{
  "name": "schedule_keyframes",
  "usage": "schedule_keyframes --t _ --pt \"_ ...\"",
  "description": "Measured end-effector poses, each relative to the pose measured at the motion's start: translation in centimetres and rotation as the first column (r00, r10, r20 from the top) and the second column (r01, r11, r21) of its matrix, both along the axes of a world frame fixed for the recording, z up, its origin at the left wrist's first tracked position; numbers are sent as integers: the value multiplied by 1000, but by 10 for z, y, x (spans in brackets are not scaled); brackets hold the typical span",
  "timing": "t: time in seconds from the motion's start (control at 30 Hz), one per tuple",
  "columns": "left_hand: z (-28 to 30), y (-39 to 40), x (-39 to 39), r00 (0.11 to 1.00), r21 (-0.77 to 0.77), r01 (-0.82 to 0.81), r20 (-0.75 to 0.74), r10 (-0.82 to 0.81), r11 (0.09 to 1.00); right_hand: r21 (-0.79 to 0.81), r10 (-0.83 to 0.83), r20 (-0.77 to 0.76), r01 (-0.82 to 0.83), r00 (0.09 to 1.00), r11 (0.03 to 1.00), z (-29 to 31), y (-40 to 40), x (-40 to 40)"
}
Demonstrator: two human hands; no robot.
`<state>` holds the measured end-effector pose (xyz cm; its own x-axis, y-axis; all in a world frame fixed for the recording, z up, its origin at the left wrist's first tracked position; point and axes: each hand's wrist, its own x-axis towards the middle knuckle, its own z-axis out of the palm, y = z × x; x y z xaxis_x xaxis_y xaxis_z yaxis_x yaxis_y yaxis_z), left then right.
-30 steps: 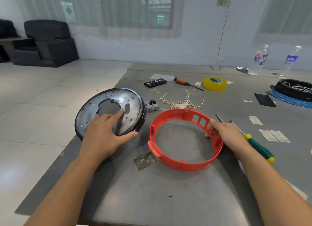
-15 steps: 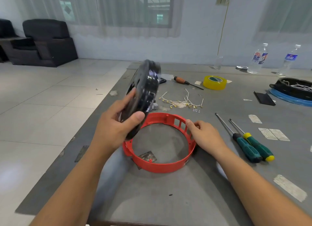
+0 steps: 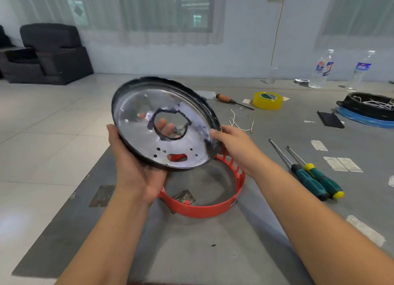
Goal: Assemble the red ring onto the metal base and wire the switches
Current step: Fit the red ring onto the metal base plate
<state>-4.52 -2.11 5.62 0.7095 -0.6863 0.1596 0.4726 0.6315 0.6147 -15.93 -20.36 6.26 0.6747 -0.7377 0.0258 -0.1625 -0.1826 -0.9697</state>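
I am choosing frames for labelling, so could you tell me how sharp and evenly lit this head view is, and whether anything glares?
Head view: the metal base is motion-blurred at its right rim by the right hand, and its shiny face glares white; the red ring and the screwdrivers look sharp; daylight is soft; wide-angle bending shows at the edges.

Your left hand (image 3: 136, 169) and right hand (image 3: 232, 144) hold the base (image 3: 149, 114) by its rim, tilted, above the ring (image 3: 204, 209) on the desk (image 3: 191, 252). Two screwdrivers (image 3: 315, 178) lie right of the ring.
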Motion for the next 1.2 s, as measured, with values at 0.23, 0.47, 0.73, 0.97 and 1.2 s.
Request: schedule_keyframes --t 0.23,0.47,0.73,0.97,1.2 --pt "-13 0 10 995 376 -96 72 74 922 43 -176 -105 181 979 983 0 -22 -20" --pt "-19 16 34 680 645 -599 722 -123 475 -110 -213 -276 189 937 976 -3 -37 -47" --pt "-27 16 27 446 567 -734 818 -363 374 -287 -252 -423 135 870 948 -19 -34 -58" --pt "-43 19 26 593 640 -680 767 -247 356 -135 -144 -415 95 898 986 -23 -34 -61" --pt "-49 14 47 683 680 -635 716 -145 366 -60 -102 -380 86 919 995 -33 -25 -52"
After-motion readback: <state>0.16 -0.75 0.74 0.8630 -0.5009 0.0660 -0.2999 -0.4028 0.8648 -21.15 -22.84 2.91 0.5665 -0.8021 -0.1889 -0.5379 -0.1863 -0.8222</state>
